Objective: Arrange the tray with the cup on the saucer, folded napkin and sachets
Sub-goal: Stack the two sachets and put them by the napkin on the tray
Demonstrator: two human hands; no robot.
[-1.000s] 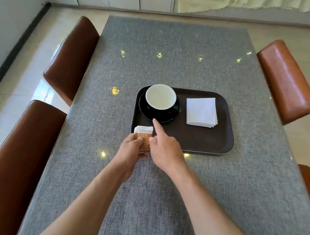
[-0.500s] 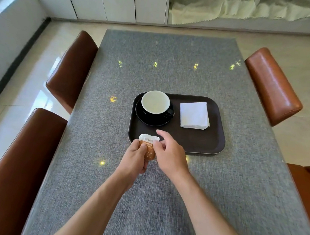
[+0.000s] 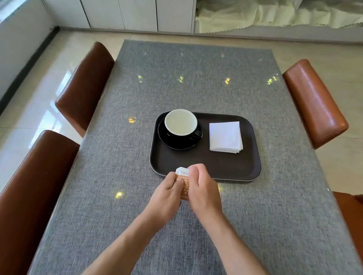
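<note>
Now on the sachet step: left hand (image 3: 167, 190) and right hand (image 3: 202, 189) both pinch the sachets (image 3: 183, 182) between them, just short of the tray (image 3: 228, 166). Next move likely needs setting them onto bare tray ahead.

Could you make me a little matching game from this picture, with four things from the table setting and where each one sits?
Things:
1. cup
2. folded napkin
3. sachet
4. saucer

Places:
A. pinched between both hands at the tray's near edge
B. lying on the right half of the tray
C. flat on the left half of the tray, under something
D. standing on the black dish

Pairs: 1-D, 2-B, 3-A, 4-C. The left hand and right hand share the sachet beside the tray.
</note>
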